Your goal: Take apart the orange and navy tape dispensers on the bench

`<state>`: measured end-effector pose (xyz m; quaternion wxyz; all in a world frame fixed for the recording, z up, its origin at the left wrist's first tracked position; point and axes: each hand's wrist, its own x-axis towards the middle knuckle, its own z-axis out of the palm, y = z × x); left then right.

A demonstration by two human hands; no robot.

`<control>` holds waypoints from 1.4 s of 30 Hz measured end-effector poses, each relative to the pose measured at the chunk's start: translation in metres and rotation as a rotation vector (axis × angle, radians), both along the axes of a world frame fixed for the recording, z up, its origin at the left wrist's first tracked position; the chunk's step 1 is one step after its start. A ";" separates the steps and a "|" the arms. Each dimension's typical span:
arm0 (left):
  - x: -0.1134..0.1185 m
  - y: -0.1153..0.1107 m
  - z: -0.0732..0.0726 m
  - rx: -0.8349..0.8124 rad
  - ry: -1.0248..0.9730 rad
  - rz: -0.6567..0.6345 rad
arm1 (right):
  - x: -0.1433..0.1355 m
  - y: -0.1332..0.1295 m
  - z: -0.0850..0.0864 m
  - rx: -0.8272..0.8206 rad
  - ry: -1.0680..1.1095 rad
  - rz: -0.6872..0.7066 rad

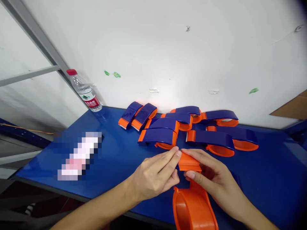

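An orange tape dispenser (195, 204) is near the table's front edge, its round frame toward me and its flat orange head between my hands. My right hand (213, 179) grips the head from the right, thumb below and fingers above. At the head's left edge, my left hand (157, 174) has its fingers pressed together; whatever they may hold is too small or hidden to make out. Beyond my hands lie several blue and orange dispensers, among them one at the centre (159, 135) and one to the right (213, 139).
A water bottle (90, 97) with a red cap stands at the back left of the blue table (115, 166). A pixelated flat object (79, 156) lies at the left. Behind the table rises a white wall (153, 48), and brown cardboard (292, 105) shows at the right.
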<state>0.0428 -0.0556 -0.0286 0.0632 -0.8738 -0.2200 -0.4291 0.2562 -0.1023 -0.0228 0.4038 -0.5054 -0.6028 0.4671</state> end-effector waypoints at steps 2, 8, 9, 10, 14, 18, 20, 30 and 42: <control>-0.001 0.000 0.001 0.002 0.020 -0.004 | 0.001 0.001 0.000 -0.008 0.012 0.014; -0.005 0.000 0.002 -0.021 0.037 -0.027 | 0.002 0.003 0.000 -0.003 -0.044 0.004; -0.005 0.001 0.002 -0.027 0.029 -0.036 | 0.003 0.003 0.000 0.000 -0.048 0.002; -0.004 0.002 0.001 -0.036 0.017 -0.046 | 0.003 0.003 0.000 0.002 -0.048 0.003; -0.002 0.005 -0.001 -0.154 -0.113 -0.106 | 0.005 0.003 0.000 0.007 -0.021 0.004; 0.003 0.004 -0.002 -0.609 -0.344 -0.176 | 0.009 0.000 0.001 0.034 -0.076 -0.022; 0.005 0.002 -0.002 -0.826 -0.428 -0.203 | 0.010 -0.001 0.001 0.064 -0.116 -0.024; 0.011 -0.002 -0.008 -1.321 -0.694 -0.289 | 0.008 0.002 -0.003 0.192 -0.234 -0.040; 0.009 -0.001 0.006 -1.492 -0.621 -0.224 | 0.010 0.004 -0.006 0.152 -0.140 -0.007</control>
